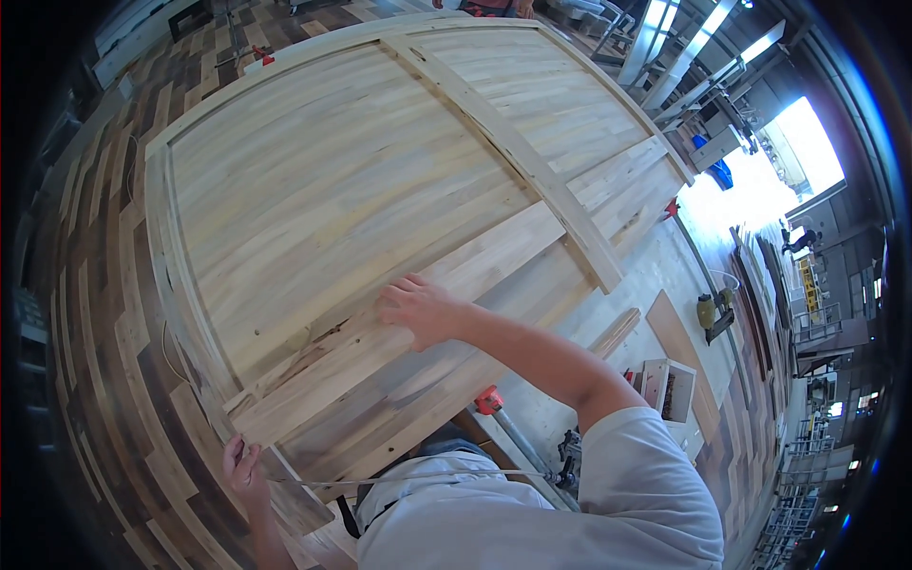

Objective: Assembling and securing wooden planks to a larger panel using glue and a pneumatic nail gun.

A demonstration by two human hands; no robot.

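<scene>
A long pale wooden board [475,261] lies across a large framed wooden panel [313,180], near my side. My right hand [418,309] reaches over this board from above, its fingers over the far edge and its thumb side toward me. My left hand [247,470] is at the panel's left edge, just below the board's left end. Its fingers are curled together, and what is between them is hidden. A crosspiece [513,152] runs from the panel's far rail down to the near side, and the board meets it.
Red-ended clamps [488,400] stick out around the panel. On the right are a nail gun [714,313], a small box [668,389] of fasteners and loose wood strips [617,332]. A thin cord or hose [418,477] crosses before my waist. Another person [484,8] stands at the far edge.
</scene>
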